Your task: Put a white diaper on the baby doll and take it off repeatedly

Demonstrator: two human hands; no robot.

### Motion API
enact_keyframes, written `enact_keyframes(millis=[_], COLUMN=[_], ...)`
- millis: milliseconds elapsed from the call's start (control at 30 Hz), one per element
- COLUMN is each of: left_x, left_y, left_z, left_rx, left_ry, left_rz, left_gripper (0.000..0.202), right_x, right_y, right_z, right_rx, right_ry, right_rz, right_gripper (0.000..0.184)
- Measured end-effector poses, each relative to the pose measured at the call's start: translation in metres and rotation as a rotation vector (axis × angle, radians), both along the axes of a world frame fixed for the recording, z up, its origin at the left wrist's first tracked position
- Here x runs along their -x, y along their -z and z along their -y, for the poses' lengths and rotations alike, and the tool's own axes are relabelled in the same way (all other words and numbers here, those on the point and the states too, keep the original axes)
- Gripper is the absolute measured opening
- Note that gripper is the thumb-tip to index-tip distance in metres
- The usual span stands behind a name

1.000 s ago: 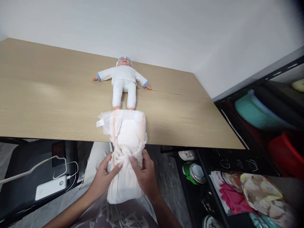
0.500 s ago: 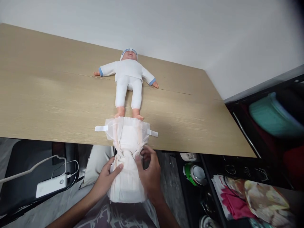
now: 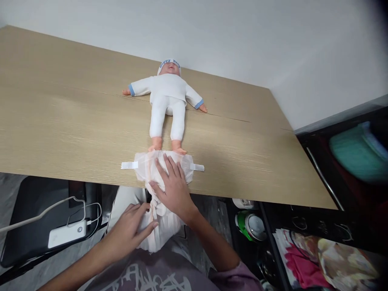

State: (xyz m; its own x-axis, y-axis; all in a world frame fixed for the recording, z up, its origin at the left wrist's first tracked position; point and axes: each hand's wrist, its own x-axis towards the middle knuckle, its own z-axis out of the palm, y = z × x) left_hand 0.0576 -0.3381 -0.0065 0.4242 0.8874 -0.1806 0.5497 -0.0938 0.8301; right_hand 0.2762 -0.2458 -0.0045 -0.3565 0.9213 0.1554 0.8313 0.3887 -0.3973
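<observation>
An unfolded white diaper [image 3: 142, 167] lies partly on the table, its near half hanging over the front edge toward my lap. Two white tape tabs stick out sideways from its far end. My right hand [image 3: 174, 188] rests flat on the far half, fingers spread and pointing away from me. Lower down, my left hand [image 3: 131, 226] pinches the diaper's left edge near the gathered middle between thumb and fingers. Just beyond the diaper a baby doll [image 3: 168, 91] in white clothes with blue cuffs lies on its back, arms out, its feet by the diaper's far edge.
The wooden table [image 3: 75, 121] meets a white wall at the back. At lower left, a white power bank [image 3: 67, 233] with cables sits on a black surface. To the right below are a green can [image 3: 250, 225], an open drawer with pink cloth [image 3: 304, 268], and a teal item [image 3: 357, 151].
My right hand has moved from the diaper's right edge up onto its far half and flattened. My left hand has shifted slightly down. The diaper's near end has bunched and tilted.
</observation>
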Motion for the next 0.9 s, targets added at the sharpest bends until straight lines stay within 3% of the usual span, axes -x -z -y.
enact_keyframes(millis=[167,233,333,400,533,700,900], left_x=[0.032,0.036,0.029,0.018,-0.008,-0.031,-0.057], left_y=[-0.037,-0.055,-0.071,-0.073,-0.068,-0.062,-0.053], left_z=[-0.032,-0.060,-0.121,-0.165,-0.232,-0.266,-0.295], left_rx=[-0.376,-0.502,-0.710,-0.825,-0.879,-0.895,-0.914], left_ry=[0.097,0.105,0.109,0.192,0.535,0.744,0.817], left_rz=[-0.241,-0.290,-0.395,-0.454,-0.519,-0.598,-0.493], left_gripper=[0.034,0.032,0.032,0.041,0.073,0.097,0.073], right_x=[0.001,0.001,0.002,0.002,0.002,0.003,0.003], right_y=[0.000,0.000,0.003,0.006,0.008,0.008,0.007], right_z=[0.003,0.003,0.003,0.002,0.002,0.002,0.002], right_rx=[-0.009,-0.019,-0.033,-0.040,-0.046,-0.034,-0.039], right_ry=[0.011,0.019,0.020,0.018,0.021,0.028,0.024], right_rz=[-0.002,-0.011,-0.011,-0.007,-0.003,0.003,-0.013], right_gripper=[0.075,0.074,0.074,0.074,0.072,0.071,0.072])
